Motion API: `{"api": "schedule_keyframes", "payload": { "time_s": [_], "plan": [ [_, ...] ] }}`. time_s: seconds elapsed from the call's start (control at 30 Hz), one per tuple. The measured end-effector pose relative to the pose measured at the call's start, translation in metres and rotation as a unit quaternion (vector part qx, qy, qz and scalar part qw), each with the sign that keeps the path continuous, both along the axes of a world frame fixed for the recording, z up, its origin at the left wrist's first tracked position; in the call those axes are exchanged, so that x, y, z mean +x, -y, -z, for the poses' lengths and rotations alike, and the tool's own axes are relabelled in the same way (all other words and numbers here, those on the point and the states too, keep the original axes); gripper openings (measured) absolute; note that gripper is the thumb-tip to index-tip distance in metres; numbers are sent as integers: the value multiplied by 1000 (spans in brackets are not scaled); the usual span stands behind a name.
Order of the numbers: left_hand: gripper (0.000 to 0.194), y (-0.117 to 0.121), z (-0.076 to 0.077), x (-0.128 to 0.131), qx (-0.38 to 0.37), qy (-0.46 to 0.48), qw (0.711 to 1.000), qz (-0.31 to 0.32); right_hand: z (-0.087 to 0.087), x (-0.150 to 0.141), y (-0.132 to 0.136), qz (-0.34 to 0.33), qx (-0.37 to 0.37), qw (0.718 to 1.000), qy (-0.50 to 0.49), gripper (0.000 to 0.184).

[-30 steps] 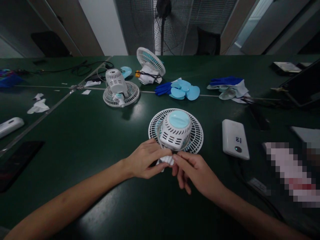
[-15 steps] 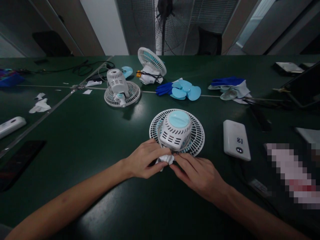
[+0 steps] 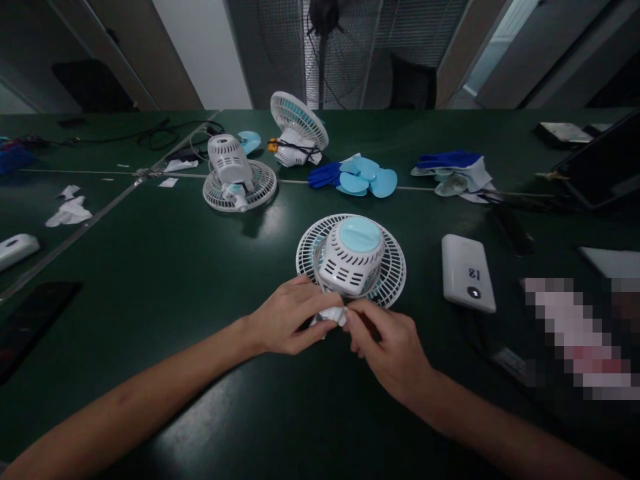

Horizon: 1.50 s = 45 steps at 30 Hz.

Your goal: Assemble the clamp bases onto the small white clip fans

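Note:
A small fan [image 3: 353, 267] lies face down on the green table, its white motor housing and pale blue back cap upward above the round grille. At its near end my left hand [image 3: 295, 317] pinches a small white ridged piece [image 3: 333, 315] between thumb and fingers. The fingers partly cover this piece, and I cannot tell whether it is joined to the fan. My right hand [image 3: 387, 337] is closed at the piece's right edge, thumb and forefinger pressed together there. Whatever lies between those right fingertips is hidden.
Behind are a second face-down fan [image 3: 233, 170], a tilted fan [image 3: 297, 133], light blue fan blades [image 3: 367, 177] and blue-and-white gloves [image 3: 455, 173]. A white power bank [image 3: 467, 273] lies right, a black phone-like slab [image 3: 35, 323] left, crumpled white paper [image 3: 70, 210] farther left.
My right hand's fingers have curled in from a flatter reach and now pinch at the white piece's edge. The left hand keeps its hold. The whole view has shifted slightly.

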<state>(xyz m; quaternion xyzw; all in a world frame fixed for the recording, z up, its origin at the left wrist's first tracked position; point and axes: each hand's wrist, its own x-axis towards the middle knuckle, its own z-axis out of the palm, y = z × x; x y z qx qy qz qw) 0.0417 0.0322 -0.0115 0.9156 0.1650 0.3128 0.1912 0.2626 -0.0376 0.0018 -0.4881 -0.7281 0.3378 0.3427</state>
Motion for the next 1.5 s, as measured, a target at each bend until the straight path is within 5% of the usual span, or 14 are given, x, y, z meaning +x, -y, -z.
{"api": "schedule_keyframes", "payload": {
  "time_s": [0.13, 0.23, 0.37, 0.47, 0.53, 0.67, 0.77, 0.83, 0.9, 1.0, 1.1, 1.2, 1.3, 1.5],
  "plan": [
    [29, -1, -1, -1, -11, 1, 1000, 12, 2, 11, -3, 2, 289, 939, 186, 27],
    [30, -2, -2, -1, -9, 3, 1000, 18, 2, 13, -4, -4, 317, 924, 213, 25],
    [27, -1, -2, 0, -6, -7, 1000, 14, 2, 5, -1, -26, 72, 996, 45, 39],
    [29, 0, -2, 0, 0, -4, 1000, 10, 1, -2, 1, -43, -175, 978, -107, 46],
    [29, 0, -1, 1, 2, -5, 1000, 10, 0, -3, 2, -35, -216, 968, -126, 46],
    [28, 0, -1, 1, -6, -4, 1000, 10, 4, 7, 2, 17, 30, 999, 10, 27],
    [30, 0, -2, 1, -8, 3, 1000, 12, 9, 16, 1, 4, 242, 958, 153, 24],
    [30, 0, -3, 1, -4, -1, 1000, 11, 10, 17, 0, -1, 294, 936, 194, 24],
    [28, 1, -3, 1, -1, -6, 1000, 9, 7, 14, 0, -1, 260, 950, 172, 26],
    [28, 1, -3, 1, 1, -11, 1000, 6, 1, 4, 1, -5, 21, 999, 36, 40],
    [29, 1, -2, 2, 1, -13, 1000, 6, -3, -2, 3, 8, -161, 985, -58, 46],
    [27, 0, -1, 2, -7, -12, 1000, 12, 1, 3, 4, 40, 15, 999, 25, 28],
    [29, 0, -2, 2, -10, -5, 1000, 16, 7, 11, 2, 7, 222, 964, 147, 23],
    [28, 0, -4, 2, -7, -14, 1000, 14, 8, 13, 0, 4, 230, 956, 183, 20]
  ]
}}
